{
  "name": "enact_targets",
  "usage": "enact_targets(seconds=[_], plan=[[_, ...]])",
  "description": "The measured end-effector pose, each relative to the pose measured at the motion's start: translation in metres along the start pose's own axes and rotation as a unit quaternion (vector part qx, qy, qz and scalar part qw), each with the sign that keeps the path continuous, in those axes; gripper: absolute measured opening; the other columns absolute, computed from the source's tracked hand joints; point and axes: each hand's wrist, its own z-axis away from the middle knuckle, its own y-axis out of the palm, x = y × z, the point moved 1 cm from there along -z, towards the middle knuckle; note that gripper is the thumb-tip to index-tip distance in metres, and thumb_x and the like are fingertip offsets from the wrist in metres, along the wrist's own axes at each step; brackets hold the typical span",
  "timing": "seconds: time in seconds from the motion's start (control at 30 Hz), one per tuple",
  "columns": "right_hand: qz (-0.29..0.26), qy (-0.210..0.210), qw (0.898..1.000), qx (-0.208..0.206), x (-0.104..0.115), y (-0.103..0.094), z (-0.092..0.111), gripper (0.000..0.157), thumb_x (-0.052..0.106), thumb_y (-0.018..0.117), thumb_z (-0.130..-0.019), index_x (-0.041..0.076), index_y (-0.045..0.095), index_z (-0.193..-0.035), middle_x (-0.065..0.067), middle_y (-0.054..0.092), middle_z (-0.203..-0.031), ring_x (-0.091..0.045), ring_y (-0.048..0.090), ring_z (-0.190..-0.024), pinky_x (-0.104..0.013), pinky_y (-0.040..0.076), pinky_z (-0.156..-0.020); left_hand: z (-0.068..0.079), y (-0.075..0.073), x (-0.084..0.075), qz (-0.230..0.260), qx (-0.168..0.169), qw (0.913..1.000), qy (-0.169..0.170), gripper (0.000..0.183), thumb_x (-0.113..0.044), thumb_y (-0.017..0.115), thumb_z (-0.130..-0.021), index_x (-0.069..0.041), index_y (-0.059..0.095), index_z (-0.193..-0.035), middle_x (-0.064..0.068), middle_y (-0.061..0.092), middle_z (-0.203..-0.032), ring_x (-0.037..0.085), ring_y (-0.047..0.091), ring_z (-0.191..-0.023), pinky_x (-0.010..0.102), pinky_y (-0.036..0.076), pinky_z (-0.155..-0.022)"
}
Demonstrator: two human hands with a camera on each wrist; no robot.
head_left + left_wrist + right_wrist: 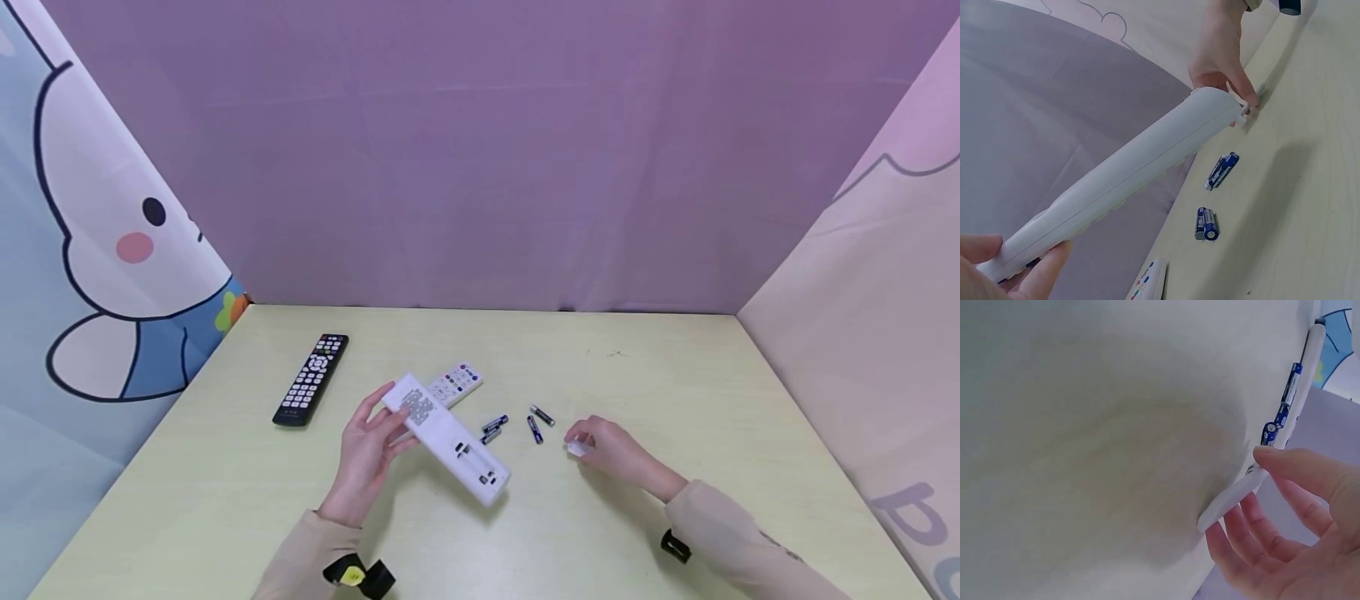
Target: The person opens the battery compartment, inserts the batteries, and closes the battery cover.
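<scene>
My left hand (366,467) grips a white remote control (450,442) by its far end, above the table. Its back faces up, and the battery compartment (476,462) is uncovered, with no batteries in it. In the left wrist view the same remote (1116,169) is seen edge-on between thumb and fingers. Low over the table at the right, my right hand (611,450) pinches a small white battery cover (1232,500) between thumb and fingertips. Between the hands lie several blue-and-silver batteries (535,429), in two loose pairs.
A second white remote (459,382) lies face up, partly behind the held one. Farther left rests a black remote (311,381), buttons up. The pale wooden table (645,367) meets a purple curtain (480,167) at the back, with printed cloth on both sides.
</scene>
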Motion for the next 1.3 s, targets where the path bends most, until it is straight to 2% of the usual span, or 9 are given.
enact_targets(seconds=[0.1, 0.33, 0.47, 0.9, 1.3], plan=[[0.025, -0.006, 1.000, 0.000, 0.0001, 0.0005, -0.0013, 0.026, -0.009, 0.065, -0.067, 0.005, 0.063, -0.089, -0.004, 0.058, -0.081, -0.017, 0.054, -0.075, -0.032, 0.052, -0.067, 0.0000, -0.0001, 0.0003, 0.000, 0.001, 1.0000, 0.000, 0.050, 0.007, 0.048, -0.084, -0.013, 0.038, -0.129, 0.003, 0.061, -0.098, 0.017, 0.064, -0.080, 0.028, 0.055, -0.071], [0.087, -0.066, 0.994, -0.005, -0.0022, 0.0003, -0.0028, 0.023, -0.007, 0.067, -0.066, 0.004, 0.064, -0.087, -0.006, 0.059, -0.082, -0.021, 0.056, -0.075, -0.036, 0.053, -0.069, 0.0003, -0.0002, 0.0008, -0.004, 0.007, 1.0000, 0.002, 0.052, 0.006, 0.048, -0.085, -0.012, 0.035, -0.132, 0.003, 0.061, -0.098, 0.017, 0.064, -0.081, 0.028, 0.055, -0.071], [0.101, -0.072, 0.992, 0.000, -0.0016, 0.0003, -0.0030, 0.025, -0.007, 0.066, -0.065, 0.005, 0.064, -0.087, -0.005, 0.059, -0.082, -0.019, 0.055, -0.075, -0.036, 0.052, -0.069, 0.0005, 0.0009, 0.0013, -0.007, 0.004, 1.0000, 0.003, 0.051, 0.007, 0.047, -0.085, -0.013, 0.037, -0.131, 0.002, 0.061, -0.097, 0.017, 0.064, -0.081, 0.028, 0.055, -0.070], [0.094, -0.053, 0.994, 0.006, 0.0004, 0.0014, -0.0025, 0.027, -0.008, 0.067, -0.064, 0.005, 0.064, -0.088, -0.005, 0.059, -0.085, -0.021, 0.055, -0.079, -0.040, 0.051, -0.074, 0.0018, 0.0023, 0.0021, 0.000, 0.004, 1.0000, -0.002, 0.050, 0.006, 0.047, -0.085, -0.014, 0.037, -0.130, 0.004, 0.060, -0.100, 0.018, 0.064, -0.082, 0.027, 0.055, -0.070], [0.099, -0.076, 0.992, 0.000, -0.0010, 0.0018, -0.0019, 0.028, -0.009, 0.066, -0.063, 0.004, 0.064, -0.088, -0.005, 0.059, -0.083, -0.021, 0.055, -0.077, -0.038, 0.052, -0.071, 0.0024, 0.0027, 0.0014, 0.004, 0.000, 1.0000, -0.006, 0.050, 0.006, 0.047, -0.085, -0.015, 0.038, -0.130, 0.004, 0.061, -0.099, 0.018, 0.064, -0.082, 0.028, 0.055, -0.071]])
